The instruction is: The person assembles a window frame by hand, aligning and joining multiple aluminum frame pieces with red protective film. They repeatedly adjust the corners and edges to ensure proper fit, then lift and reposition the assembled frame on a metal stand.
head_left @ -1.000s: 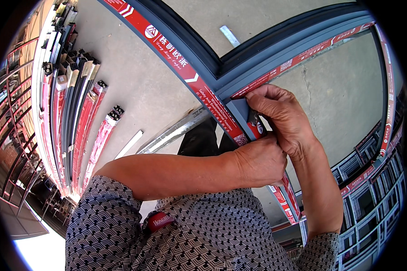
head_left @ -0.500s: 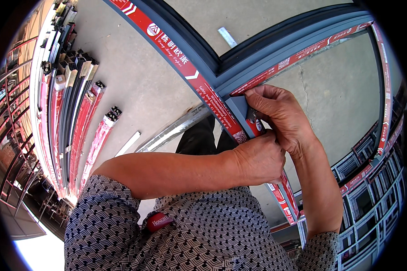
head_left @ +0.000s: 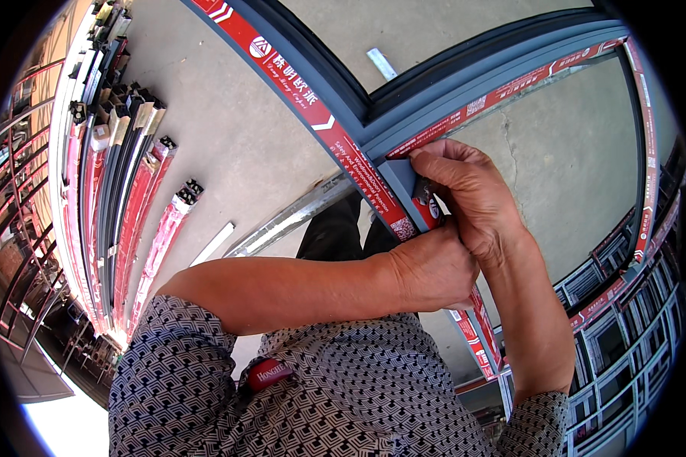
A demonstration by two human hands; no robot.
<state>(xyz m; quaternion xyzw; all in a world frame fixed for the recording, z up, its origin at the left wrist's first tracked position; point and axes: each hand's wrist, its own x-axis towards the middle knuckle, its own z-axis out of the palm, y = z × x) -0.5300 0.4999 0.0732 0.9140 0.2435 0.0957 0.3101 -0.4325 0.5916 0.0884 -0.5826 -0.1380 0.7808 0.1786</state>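
A blue-grey metal window frame (head_left: 427,126) with red printed protective film (head_left: 301,91) stands before me, two bars meeting in a corner joint. My right hand (head_left: 469,179) is closed at this joint, thumb and forefinger pinched by the bar's edge. Under its fingers sits a small dark piece (head_left: 421,189), too covered to name. Just below, my left hand (head_left: 437,266) is curled into a fist over the upright bar, touching the right wrist. Whatever its fingers hold is hidden.
Long profiles (head_left: 122,190), several wrapped in red film, lie stacked on the left. A silvery bar (head_left: 290,217) rests on the concrete floor (head_left: 229,114) behind the frame. More frames and metal racks (head_left: 613,358) stand at the lower right. A short pale offcut (head_left: 381,64) lies beyond.
Both hands stay at the joint, closed as before. My right hand and forearm have shifted very slightly left, and the view has moved a little.
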